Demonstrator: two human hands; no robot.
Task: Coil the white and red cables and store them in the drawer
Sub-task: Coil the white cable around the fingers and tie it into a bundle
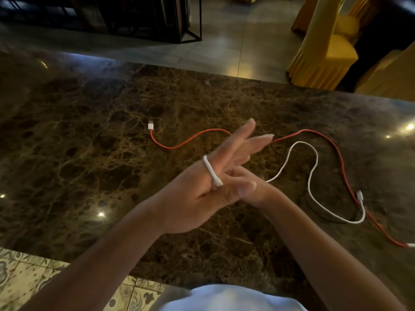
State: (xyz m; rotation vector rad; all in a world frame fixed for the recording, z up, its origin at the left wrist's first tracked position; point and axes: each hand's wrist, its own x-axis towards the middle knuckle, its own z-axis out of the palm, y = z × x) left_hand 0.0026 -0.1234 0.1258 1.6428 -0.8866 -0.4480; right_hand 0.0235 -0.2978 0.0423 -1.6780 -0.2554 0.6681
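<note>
White, thin and flexible, the white charging cable [313,167] was the one in work at this moment: its plug end lay across the base of the left hand's [202,191] outstretched fingers [238,140], looped once around them. I judge that the person held these fingers straight and together so that they could serve as a form for winding the coil. The left hand was flat and wide, not closed, and the loop stayed on it only by the wrap. The right hand [251,189] was just behind and under the left one, touching it, and the cable came out from there, so it seemed to pinch and feed the cable, but I could not tell its grip exactly because the left hand covered it. The rest of the white cable ran in loose curves on the dark brown marble tabletop [89,131], to the right of the hands, and its other plug lay beside the long red cable [179,144]. The red cable was spread in a wave across the table, untouched, with a white plug at each end. No drawer was visible in this view.
</note>
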